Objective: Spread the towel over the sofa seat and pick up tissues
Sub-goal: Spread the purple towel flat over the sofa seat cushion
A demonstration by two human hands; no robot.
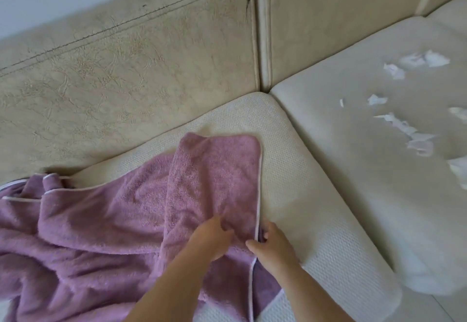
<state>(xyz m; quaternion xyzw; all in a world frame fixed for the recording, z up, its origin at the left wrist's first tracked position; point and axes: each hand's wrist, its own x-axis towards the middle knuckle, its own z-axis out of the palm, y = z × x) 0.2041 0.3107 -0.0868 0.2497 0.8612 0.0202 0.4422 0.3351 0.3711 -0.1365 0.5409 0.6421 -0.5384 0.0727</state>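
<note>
Head view: purple towel (121, 208) is on the near seat (290, 159), only partly spread. Most of it is rumpled in the lower left of the frame and runs off the left and bottom edges. One corner (252, 142) lies flat at centre, short of the seat's back edge.

Both hands are at bottom centre on the towel's right edge. Left hand (212, 239) has its fingers curled down into the pile, bunching the cloth. Right hand (275, 244) pinches the white piping (259, 195), thumb on top, fingers tucked at the edge. The hands are close together but not touching.

Tissues (419, 142) are untouched: torn white scraps scattered over the next cushion (341, 119), from upper right down to the right edge of the frame, well apart from the towel and hands.

Backrest (126, 81) fills the upper left, beige and cracked along the seam.
</note>
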